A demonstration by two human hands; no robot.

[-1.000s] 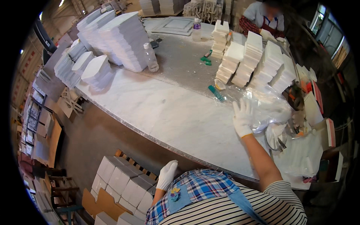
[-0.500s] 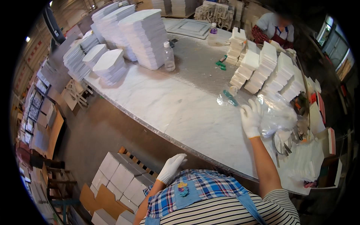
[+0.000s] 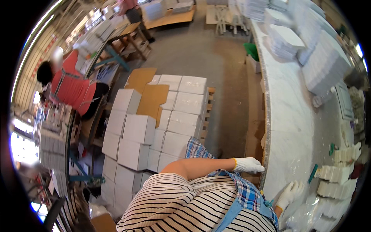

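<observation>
My left hand [image 3: 248,165], in a white knit glove, is at the long edge of the work table [image 3: 290,143]. Its fingers are stretched out close together, and nothing shows in them. Over the tabletop, close to my body, my right hand [image 3: 290,193] wears a matching glove. Its fingers are apart and it holds nothing visible. Clear plastic film [image 3: 309,207] lies beside it. Just beyond is a small tool with a green handle [image 3: 313,173], and past that stand stacks of white blocks [image 3: 335,174]. I cannot tell whether the right hand touches the tabletop.
White boxes [image 3: 187,102] are piled on a wooden pallet [image 3: 209,103] to my left, with brown cardboard [image 3: 154,96] on top. Tall stacks of white sheets [image 3: 324,63] and a clear bottle [image 3: 324,96] stand on the table. A person in red [image 3: 73,87] is at the far-left benches.
My view has swung left, bringing the box pile and the aisle toward the middle. My right hand has drawn back nearer my body. My left hand is now beside the table edge.
</observation>
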